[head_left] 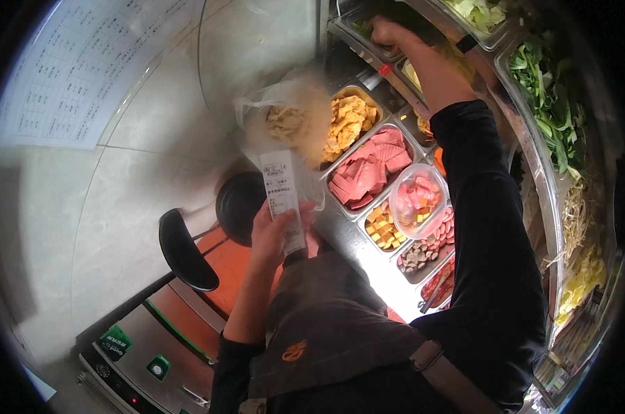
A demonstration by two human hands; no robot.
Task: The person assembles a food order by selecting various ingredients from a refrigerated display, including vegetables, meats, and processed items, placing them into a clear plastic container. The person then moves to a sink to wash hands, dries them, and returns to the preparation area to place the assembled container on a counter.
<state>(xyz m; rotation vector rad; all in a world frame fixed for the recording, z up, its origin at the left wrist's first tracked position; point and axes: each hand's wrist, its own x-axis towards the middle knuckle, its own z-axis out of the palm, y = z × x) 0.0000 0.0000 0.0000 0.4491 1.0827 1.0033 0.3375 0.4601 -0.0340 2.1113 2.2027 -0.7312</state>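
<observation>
One receipt (279,190) is gripped in the left hand (269,231), before a clear bag (288,124). The right hand (389,34) is at a tray (357,43); its grip cannot be told.

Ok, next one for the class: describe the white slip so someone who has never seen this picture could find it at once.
Start from the dark apron at bottom centre and go up to the left hand. It holds the slip, which overlaps a see-through bag. Unlike the bag it is flat and opaque, and it is far smaller than the printed sheet at upper left.
</observation>
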